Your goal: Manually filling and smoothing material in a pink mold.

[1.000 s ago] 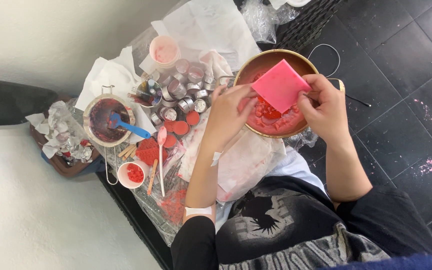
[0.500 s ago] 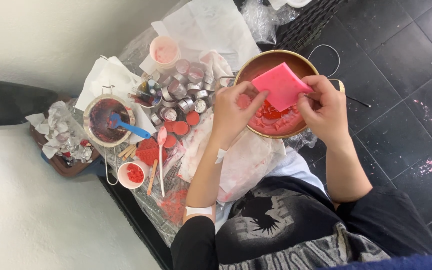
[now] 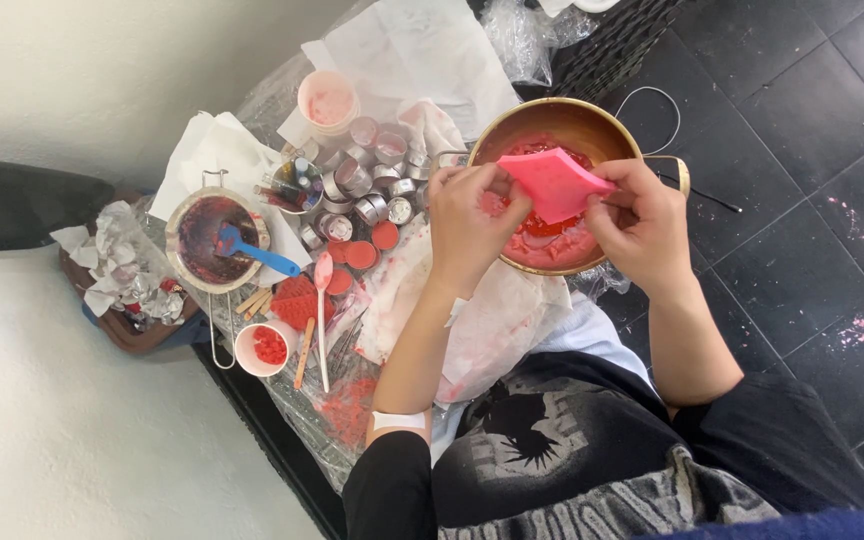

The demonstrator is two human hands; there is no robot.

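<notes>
Your hands cover part of the round brass-coloured metal bowl (image 3: 592, 125), so much of its red, waxy content stays hidden. You hold the flexible pink square silicone mould (image 3: 555, 183) above that bowl: left hand (image 3: 470, 220) fingers pinch its left edge, right hand (image 3: 642, 225) fingers pinch its right edge. Small round metal cups (image 3: 357, 180) crowd the desk just beside your left hand.

Pink mould (image 3: 555, 183) now flexed and folded between both hands, no longer flat above the bowl (image 3: 577, 125).
</notes>
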